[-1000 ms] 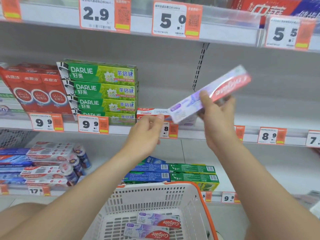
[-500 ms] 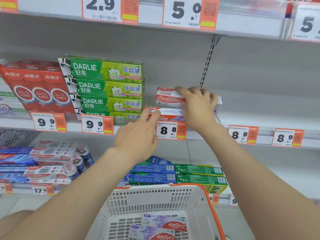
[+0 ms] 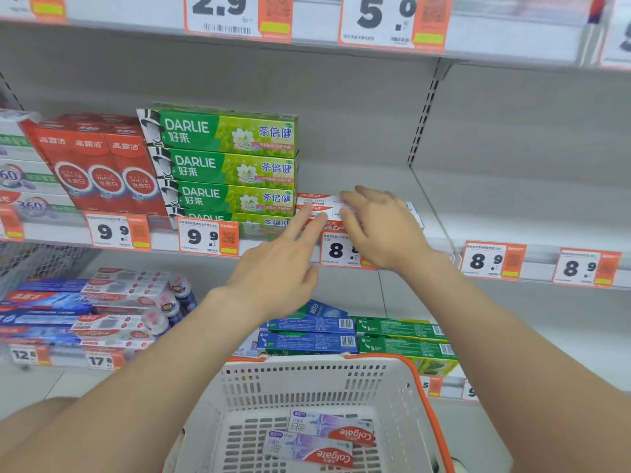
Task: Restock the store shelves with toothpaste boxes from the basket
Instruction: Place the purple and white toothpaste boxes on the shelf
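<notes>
Watching from my end, both hands reached up from the bottom corners toward the middle shelf (image 3: 512, 220). The left hand (image 3: 283, 264) was flat, its back toward the camera, with the fingers straight and pointing up and to the right. Its fingertips (image 3: 309, 213) met the left front end of the stack of toothpaste boxes (image 3: 316, 201), and it gripped nothing. The right hand (image 3: 379, 230) lay palm down over the right part of that stack with its fingers spread and only gently bent, also holding nothing (its fingertips were blurred, so I could not tell how firmly they pressed).

The white and red stack sat on the shelf just right of the green Darlie boxes (image 3: 222, 165), and the right hand hid most of its length. Further left stood red boxes (image 3: 95, 165). A price tag (image 3: 336, 249) beginning with 8 hung on the shelf edge below the stack, partly covered by the right wrist.

At the bottom, the white basket (image 3: 425, 401) with its orange rim held two Colgate boxes (image 3: 327, 426), lying overlapped on its floor. Beyond the basket, a level lower than the stack, lay blue boxes (image 3: 307, 332) beside green boxes (image 3: 399, 336).
</notes>
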